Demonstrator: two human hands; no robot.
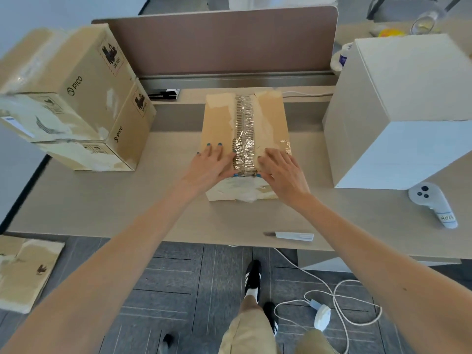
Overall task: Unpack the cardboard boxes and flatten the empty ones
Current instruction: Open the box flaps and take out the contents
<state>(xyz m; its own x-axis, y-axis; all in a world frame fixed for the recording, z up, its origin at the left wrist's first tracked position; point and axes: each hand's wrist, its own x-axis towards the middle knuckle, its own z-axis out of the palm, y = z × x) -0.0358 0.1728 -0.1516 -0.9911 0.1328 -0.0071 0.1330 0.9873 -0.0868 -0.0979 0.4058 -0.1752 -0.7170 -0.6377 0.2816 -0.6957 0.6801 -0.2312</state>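
Note:
A brown cardboard box [268, 118] lies in the middle of the desk, its top seam covered by a strip of crinkled clear tape [244, 134]. My left hand [210, 164] lies flat on the left top flap, fingers straight. On the right flap rests my right hand [279, 169], fingers spread, thumb at the near end of the tape. Both thumbs sit at the box's near top edge beside the seam. Two stacked brown boxes [76, 98] stand at the left. A flattened box [23, 269] lies on the floor at lower left.
A tall white box [398, 111] stands at the right of the desk [102, 208]. A white utility knife [291, 235] lies near the front edge. A white controller [434, 203] rests at the right. A brown divider panel [217, 44] closes the back. A white cable [332, 292] trails on the floor.

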